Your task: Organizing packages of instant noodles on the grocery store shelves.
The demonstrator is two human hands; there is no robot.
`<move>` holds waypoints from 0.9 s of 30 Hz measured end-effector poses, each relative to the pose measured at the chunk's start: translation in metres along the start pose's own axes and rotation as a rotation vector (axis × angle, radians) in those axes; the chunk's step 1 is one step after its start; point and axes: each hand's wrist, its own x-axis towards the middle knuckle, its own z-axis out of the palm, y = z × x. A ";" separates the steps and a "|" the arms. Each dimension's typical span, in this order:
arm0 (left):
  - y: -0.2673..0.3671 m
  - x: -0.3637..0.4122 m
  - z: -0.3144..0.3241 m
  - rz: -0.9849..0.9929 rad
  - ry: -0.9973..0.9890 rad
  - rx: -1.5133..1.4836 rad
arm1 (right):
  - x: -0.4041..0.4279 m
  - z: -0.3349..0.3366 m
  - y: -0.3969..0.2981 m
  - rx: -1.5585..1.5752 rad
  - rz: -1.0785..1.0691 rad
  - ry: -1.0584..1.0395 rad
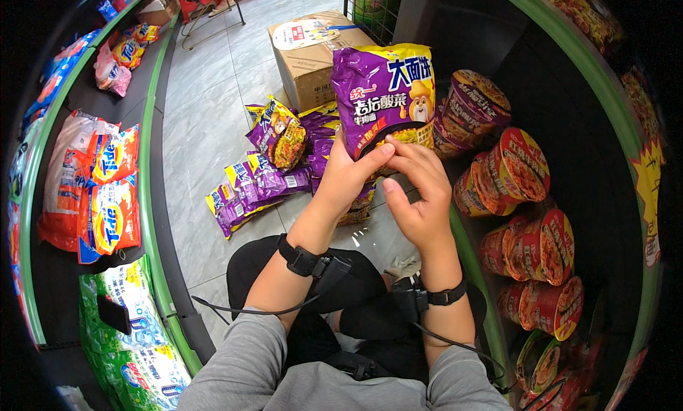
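Note:
My left hand grips the lower left corner of a purple and yellow instant noodle packet, its thumb on the front. The packet stands upright, printed face towards me. The fingertips of my right hand reach the packet's lower front beside my left thumb; the right thumb is apart from it. Beyond my hands, similar purple noodle packets lie in a loose pile on the floor, partly hidden by my left hand and the held packet. One packet leans on top with its noodle picture showing.
A cardboard carton stands behind the pile on grey floor tiles. To the right, a dark shelf holds stacked cup noodles. The left shelf carries Tide detergent bags, green-white bags and a black phone-like object.

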 end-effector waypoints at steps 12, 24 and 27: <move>0.003 -0.002 -0.006 -0.160 0.011 -0.106 | -0.003 -0.037 0.042 0.424 0.608 0.397; 0.003 -0.005 -0.007 -0.242 -0.095 -0.220 | -0.003 -0.042 0.034 0.680 0.804 0.140; 0.003 -0.005 -0.009 -0.240 -0.093 -0.220 | -0.004 -0.041 0.035 0.691 0.772 0.141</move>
